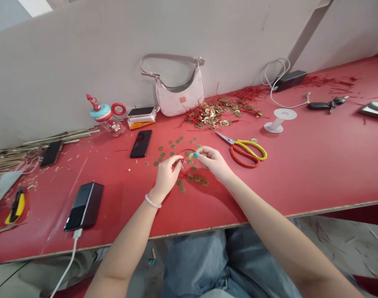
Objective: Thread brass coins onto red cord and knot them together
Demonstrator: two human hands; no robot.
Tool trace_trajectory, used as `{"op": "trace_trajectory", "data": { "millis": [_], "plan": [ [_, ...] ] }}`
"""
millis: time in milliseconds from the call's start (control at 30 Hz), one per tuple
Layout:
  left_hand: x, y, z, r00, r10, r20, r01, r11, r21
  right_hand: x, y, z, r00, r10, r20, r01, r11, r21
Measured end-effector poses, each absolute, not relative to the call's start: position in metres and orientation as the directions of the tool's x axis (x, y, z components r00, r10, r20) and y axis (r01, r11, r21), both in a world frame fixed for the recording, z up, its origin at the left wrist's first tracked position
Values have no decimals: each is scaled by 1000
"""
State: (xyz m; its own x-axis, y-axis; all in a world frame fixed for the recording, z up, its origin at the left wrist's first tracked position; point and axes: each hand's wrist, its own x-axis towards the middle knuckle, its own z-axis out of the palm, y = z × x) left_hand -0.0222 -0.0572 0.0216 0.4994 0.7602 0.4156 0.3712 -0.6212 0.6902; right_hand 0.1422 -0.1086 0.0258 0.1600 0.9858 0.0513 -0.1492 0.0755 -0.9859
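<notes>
Over the middle of the red table, my left hand (170, 171) pinches a thin red cord (186, 150) between thumb and fingertips. Close beside it on the right, my right hand (212, 161) is closed in a pinch at a brass-coloured coin with a centre hole (191, 157), which lies against the cord. Whether the cord runs through the coin is too small to tell. Several loose coins (198, 179) lie on the table below and around both hands. Just right of my right hand rest scissors (246, 153) with one red and one yellow handle, blades pointing up-left.
Behind the hands sits a heap of coins tied with red cord (213, 114), before a pink handbag (180, 97). A white spool (279, 120) stands right. Leftward are a phone (140, 143), a cup (109, 120), a power bank (85, 206) and a yellow utility knife (16, 207).
</notes>
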Motion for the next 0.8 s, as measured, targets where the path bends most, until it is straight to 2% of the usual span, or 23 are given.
{"op": "trace_trajectory", "data": {
  "millis": [300,800],
  "plan": [
    [-23,-56,18,558,664,498,370,-736,567,142,-108,25,125,991,47,-130,64,-989],
    [-22,-55,20,589,632,503,332,-757,563,139,-108,25,100,995,14,-116,26,-993]
  ]
}}
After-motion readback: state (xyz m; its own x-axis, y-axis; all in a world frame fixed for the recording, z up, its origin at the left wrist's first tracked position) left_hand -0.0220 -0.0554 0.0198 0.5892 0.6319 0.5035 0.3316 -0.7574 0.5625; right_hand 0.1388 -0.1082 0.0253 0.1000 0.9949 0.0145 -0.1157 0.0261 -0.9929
